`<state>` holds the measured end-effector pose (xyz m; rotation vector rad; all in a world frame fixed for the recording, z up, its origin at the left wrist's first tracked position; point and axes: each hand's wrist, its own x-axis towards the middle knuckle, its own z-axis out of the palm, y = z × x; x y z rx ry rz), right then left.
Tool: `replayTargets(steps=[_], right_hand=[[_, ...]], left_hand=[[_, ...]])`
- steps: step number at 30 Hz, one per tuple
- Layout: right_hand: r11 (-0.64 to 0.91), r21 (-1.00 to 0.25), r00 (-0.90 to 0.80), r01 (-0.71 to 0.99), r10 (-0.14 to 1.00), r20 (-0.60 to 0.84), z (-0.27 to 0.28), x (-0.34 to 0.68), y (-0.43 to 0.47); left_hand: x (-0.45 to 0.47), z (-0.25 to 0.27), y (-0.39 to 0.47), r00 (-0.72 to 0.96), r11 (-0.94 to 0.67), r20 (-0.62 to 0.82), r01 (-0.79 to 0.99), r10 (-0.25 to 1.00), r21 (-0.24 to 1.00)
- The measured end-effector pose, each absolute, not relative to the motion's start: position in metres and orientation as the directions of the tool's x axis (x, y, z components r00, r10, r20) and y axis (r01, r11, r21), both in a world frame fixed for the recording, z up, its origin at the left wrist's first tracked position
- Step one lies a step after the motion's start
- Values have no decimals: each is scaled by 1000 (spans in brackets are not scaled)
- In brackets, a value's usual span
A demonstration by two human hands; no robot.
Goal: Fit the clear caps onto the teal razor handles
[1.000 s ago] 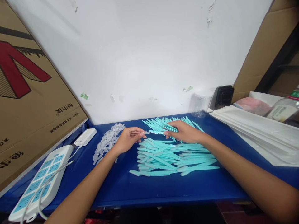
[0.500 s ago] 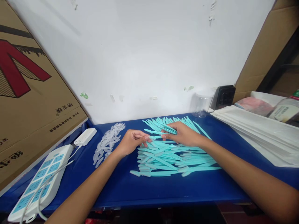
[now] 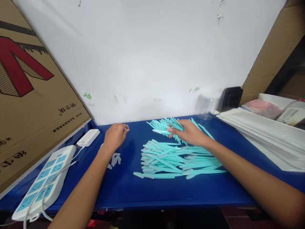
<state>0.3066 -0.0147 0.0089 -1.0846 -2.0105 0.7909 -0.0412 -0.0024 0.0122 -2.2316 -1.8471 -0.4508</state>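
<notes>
My right hand (image 3: 189,132) is closed round a bunch of teal eyebrow razors (image 3: 175,122). One of them, pinched by the thumb, points left with its pale end (image 3: 159,131) sticking out. Over the pile of translucent plastic caps (image 3: 116,159) is my left hand (image 3: 115,136), which hides most of them. Its fingertips are pinched together, with a small whitish cap (image 3: 127,127) just showing at them. More loose razors lie behind the right hand, and a pile of razors (image 3: 164,159) with pale heads lies in front of it.
A white power strip (image 3: 45,184) with cables and a white adapter (image 3: 88,137) lie at left, beside a printed cardboard box (image 3: 35,95). A clear plastic jar (image 3: 206,106) stands by the wall. White sheets or bags (image 3: 264,136) are stacked at right on the blue table (image 3: 147,194).
My left hand has left the razor in front of the right hand and moved left over the caps. The right hand keeps its bunch, moved slightly right, and the camera view shifted a little.
</notes>
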Motion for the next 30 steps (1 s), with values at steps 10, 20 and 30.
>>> replayTargets(steps=[10, 20, 30], right_hand=[[416, -800, -379, 432, 889, 257, 5, 311, -7], [423, -792, -393, 440, 884, 253, 6, 310, -9], [411, -797, -407, 443, 884, 230, 10, 309, -12]], left_hand=[[-82, 11, 9, 45, -45, 1, 999, 999, -12], [-71, -14, 17, 314, -318, 106, 948, 944, 22], [-45, -14, 14, 344, -429, 270, 813, 900, 393]])
